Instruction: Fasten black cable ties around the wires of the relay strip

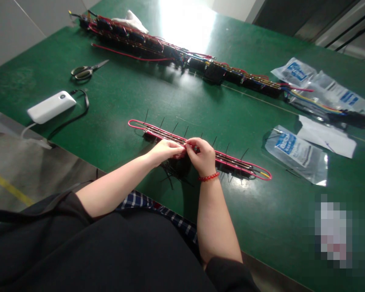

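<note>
A wire harness (231, 160) lies across the green table mat in front of me, with a red-pink wire looped around its long bundle of thin wires. Several black cable tie tails stick up from it, and black connectors hang along its near side. My left hand (164, 151) and my right hand (202, 156) both pinch the bundle near its middle, fingertips close together. A red bead bracelet circles my right wrist. The hands hide that stretch of the harness, and I cannot make out exactly what the fingertips grip.
A second long harness (140, 44) lies along the far side of the green mat (109, 97). Scissors (83, 71) and a white power bank (51, 107) with a black cable sit left. Clear plastic bags (295, 154) and white paper (327, 136) lie right.
</note>
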`<state>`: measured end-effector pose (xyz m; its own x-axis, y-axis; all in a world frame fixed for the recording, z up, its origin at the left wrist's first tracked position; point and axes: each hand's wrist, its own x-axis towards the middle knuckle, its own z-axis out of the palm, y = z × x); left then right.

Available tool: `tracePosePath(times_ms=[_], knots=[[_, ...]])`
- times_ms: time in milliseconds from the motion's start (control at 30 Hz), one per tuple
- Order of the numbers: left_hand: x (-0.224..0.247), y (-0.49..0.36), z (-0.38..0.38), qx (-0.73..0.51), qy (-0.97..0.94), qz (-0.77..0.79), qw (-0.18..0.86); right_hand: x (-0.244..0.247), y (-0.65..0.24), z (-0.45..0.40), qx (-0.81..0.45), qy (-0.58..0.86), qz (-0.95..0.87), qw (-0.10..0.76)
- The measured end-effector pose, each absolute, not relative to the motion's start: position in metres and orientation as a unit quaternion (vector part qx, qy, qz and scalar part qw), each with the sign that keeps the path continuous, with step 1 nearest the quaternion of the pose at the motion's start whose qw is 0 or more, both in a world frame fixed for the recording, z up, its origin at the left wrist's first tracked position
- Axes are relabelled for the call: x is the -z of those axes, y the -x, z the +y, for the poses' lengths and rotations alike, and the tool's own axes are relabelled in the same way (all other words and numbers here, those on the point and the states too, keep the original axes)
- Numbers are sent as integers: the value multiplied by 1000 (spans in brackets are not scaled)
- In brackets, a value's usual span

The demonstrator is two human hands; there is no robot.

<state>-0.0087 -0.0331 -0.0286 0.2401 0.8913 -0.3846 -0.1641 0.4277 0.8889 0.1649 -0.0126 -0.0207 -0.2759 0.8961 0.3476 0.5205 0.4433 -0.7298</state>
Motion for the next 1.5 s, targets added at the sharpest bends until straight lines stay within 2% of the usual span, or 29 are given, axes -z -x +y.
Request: tracePosePath(times_ms=[800,1500], knots=[[27,7,-33,-397,-360,486,690,14,-167,-12,-290,467,-754,358],[32,3,-35,-409,-362,503,670,11,-168,-10,-271,444,-789,327]])
